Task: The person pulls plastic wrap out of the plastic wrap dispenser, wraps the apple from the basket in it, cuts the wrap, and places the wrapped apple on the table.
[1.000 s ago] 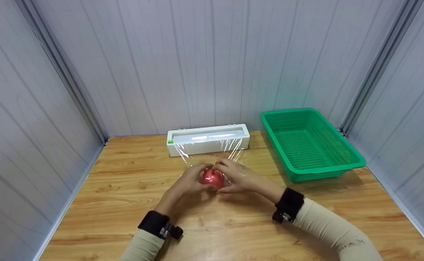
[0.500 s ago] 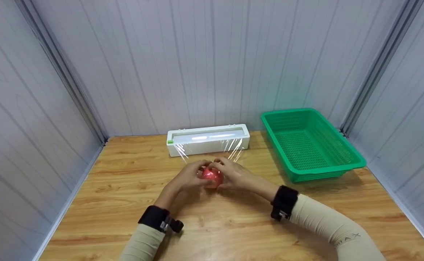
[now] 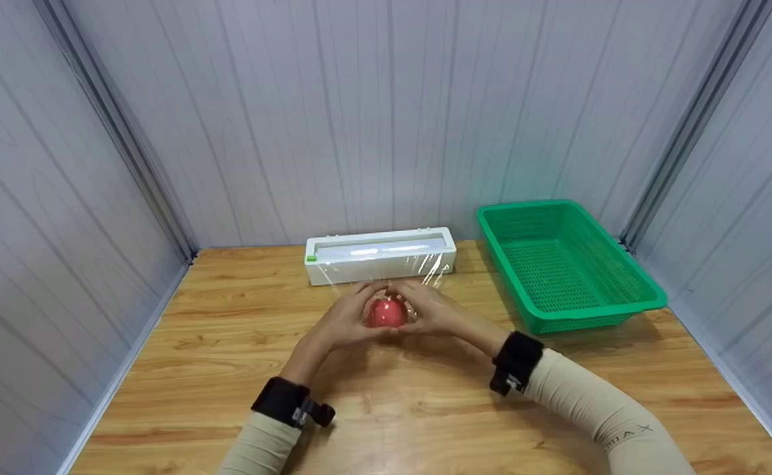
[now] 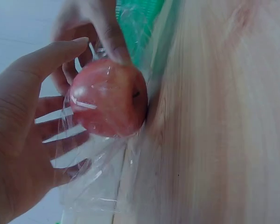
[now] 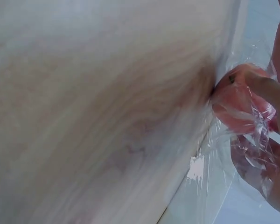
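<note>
A red apple (image 3: 386, 314) sits low over the wooden table (image 3: 425, 409), just in front of a white cling-film dispenser (image 3: 379, 253). Clear film (image 3: 429, 269) runs from the dispenser down over the apple. My left hand (image 3: 352, 316) cups the apple from the left and my right hand (image 3: 427, 310) from the right, with the fingers of both curled round it. In the left wrist view the apple (image 4: 109, 102) is covered in wrinkled film (image 4: 91, 175), with my left thumb above it. The right wrist view shows a right finger (image 5: 269, 88) pressing film onto the apple (image 5: 235, 102).
A green plastic basket (image 3: 623, 277) stands at the back right of the table and nothing shows inside it. Grey panel walls close in the table on the left, back and right. Bare wood lies on either side of the hands and in front of them.
Both hands have carried the apple away from me toward the dispenser. The stretch of film between dispenser and apple has become shorter.
</note>
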{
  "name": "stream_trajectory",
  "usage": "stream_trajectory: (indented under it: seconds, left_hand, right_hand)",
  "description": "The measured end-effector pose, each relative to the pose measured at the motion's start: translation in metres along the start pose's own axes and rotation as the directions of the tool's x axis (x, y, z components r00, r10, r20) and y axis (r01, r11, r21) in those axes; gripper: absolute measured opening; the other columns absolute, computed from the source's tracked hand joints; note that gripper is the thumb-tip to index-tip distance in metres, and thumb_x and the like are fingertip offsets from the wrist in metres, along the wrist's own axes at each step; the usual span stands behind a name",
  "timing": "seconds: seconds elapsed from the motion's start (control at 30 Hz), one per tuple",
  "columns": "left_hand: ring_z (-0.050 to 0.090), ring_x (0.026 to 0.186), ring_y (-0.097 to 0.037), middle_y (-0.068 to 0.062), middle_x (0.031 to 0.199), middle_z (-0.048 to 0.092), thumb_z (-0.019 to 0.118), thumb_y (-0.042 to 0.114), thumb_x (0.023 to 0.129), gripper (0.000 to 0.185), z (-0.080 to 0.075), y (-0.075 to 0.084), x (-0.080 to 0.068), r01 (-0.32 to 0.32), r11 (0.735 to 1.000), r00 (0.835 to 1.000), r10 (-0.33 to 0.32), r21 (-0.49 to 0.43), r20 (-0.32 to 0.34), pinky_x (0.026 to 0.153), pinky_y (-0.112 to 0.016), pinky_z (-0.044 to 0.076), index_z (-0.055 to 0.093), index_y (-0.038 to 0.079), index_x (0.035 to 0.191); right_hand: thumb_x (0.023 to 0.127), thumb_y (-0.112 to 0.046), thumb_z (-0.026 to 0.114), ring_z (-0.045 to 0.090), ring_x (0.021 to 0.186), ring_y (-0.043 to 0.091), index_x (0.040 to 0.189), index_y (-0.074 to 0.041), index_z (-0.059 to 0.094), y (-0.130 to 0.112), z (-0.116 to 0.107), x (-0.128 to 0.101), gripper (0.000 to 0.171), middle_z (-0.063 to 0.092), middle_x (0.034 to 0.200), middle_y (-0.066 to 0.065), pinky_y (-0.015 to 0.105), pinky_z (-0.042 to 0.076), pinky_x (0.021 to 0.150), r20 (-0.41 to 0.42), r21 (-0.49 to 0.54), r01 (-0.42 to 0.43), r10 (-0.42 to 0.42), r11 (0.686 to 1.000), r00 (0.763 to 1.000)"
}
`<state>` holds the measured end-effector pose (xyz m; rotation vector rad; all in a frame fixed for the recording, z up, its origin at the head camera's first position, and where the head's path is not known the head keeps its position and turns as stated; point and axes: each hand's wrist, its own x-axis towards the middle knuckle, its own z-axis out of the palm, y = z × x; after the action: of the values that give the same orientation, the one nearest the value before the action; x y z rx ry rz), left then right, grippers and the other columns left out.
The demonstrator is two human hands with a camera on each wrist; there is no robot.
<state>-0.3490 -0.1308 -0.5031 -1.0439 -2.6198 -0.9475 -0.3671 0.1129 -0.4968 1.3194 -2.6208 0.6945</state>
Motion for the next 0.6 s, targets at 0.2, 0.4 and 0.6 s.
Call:
stream_trajectory:
  seconds: [0.2, 0.4, 0.6]
  left_hand:
    - [0.060, 0.124, -0.030, -0.010, 0.136, 0.062, 0.093, 0.046, 0.078, 0.079, 0.002, 0.006, 0.001, -0.128, 0.970, 0.981, 0.154, 0.204, -0.115, 0.108, -0.050, 0.051, 0.060, 0.010, 0.141]
    - [0.061, 0.125, -0.032, -0.010, 0.138, 0.061, 0.097, 0.038, 0.076, 0.077, 0.006, 0.005, -0.001, -0.101, 0.951, 0.993, 0.115, 0.292, -0.034, 0.106, -0.056, 0.049, 0.061, 0.010, 0.138]
    - [0.061, 0.129, -0.032, -0.012, 0.146, 0.058, 0.098, 0.024, 0.075, 0.081, 0.009, 0.004, -0.001, -0.072, 0.962, 0.997, 0.075, 0.264, 0.001, 0.107, -0.056, 0.051, 0.057, 0.009, 0.144]
  right_hand:
    - [0.084, -0.026, 0.091, 0.066, 0.116, 0.027, 0.136, -0.002, 0.059, 0.010, -0.003, 0.006, 0.065, 0.068, 0.128, 0.012, 0.039, 0.058, 0.098, 0.012, 0.048, -0.030, 0.029, 0.998, 0.999]
    - [0.087, -0.023, 0.088, 0.066, 0.116, 0.027, 0.134, -0.003, 0.062, 0.019, -0.005, 0.010, 0.057, 0.070, 0.127, 0.012, 0.043, 0.059, 0.096, 0.044, 0.150, -0.086, 0.080, 0.985, 0.996]
    - [0.092, -0.017, 0.082, 0.065, 0.121, 0.031, 0.138, -0.002, 0.059, 0.026, -0.006, 0.011, 0.054, 0.068, 0.132, 0.016, 0.050, 0.058, 0.099, 0.085, 0.262, -0.104, 0.084, 0.959, 0.993]
